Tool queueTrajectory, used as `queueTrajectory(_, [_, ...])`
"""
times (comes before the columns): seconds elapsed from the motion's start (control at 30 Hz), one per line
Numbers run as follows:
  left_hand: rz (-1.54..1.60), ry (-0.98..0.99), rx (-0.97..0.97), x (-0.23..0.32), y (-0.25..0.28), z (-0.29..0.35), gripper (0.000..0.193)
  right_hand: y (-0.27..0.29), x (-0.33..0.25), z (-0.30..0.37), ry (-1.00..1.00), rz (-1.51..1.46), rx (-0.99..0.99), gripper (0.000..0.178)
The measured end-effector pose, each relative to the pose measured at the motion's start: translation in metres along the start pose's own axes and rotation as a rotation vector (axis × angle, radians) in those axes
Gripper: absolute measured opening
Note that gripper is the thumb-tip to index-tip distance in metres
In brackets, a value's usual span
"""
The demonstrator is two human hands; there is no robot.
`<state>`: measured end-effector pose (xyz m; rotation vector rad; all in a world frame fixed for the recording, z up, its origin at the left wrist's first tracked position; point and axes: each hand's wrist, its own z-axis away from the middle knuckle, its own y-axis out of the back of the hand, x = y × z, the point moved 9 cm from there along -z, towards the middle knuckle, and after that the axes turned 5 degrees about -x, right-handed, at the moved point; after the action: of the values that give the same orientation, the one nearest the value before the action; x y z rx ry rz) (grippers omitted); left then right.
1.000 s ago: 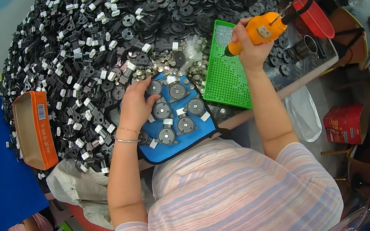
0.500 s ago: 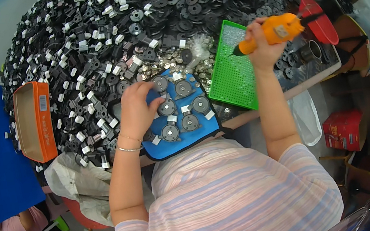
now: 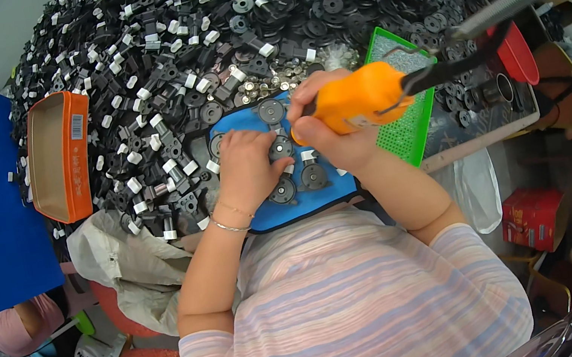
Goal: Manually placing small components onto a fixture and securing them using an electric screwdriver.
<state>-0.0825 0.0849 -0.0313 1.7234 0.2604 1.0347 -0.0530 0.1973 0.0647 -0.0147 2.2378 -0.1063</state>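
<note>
Blue tray [image 3: 322, 206], frame centre: several black disc parts [image 3: 271, 111] seated. Orange power screwdriver [image 3: 356, 99] gripped by right hand [image 3: 337, 140], tip lowered on one; left hand [image 3: 247, 168] pressed flat beside. Large heap of loose parts [image 3: 199, 33] judged unprocessed, upper frame.

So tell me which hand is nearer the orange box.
Left. The left hand rests on the blue tray, nearer the orange box at far left; the right hand grips the orange tool farther right.

Right hand [image 3: 331, 132] holds an orange driver [image 3: 357, 95] over the blue tray [image 3: 306, 205]; left hand [image 3: 250, 168] steadies parts.
</note>
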Motion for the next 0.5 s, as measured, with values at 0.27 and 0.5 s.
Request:
queueTrajectory(0.27, [-0.095, -0.016, 0.009, 0.0, -0.003, -0.003, 0.039, -0.01, 0.017, 0.002, -0.028, 0.148, -0.075, 0.03])
queueTrajectory(0.5, [-0.084, -0.049, 0.035, 0.002, -0.003, -0.002, 0.041, -0.012, 0.024, -0.003, -0.002, 0.136, -0.167, 0.03])
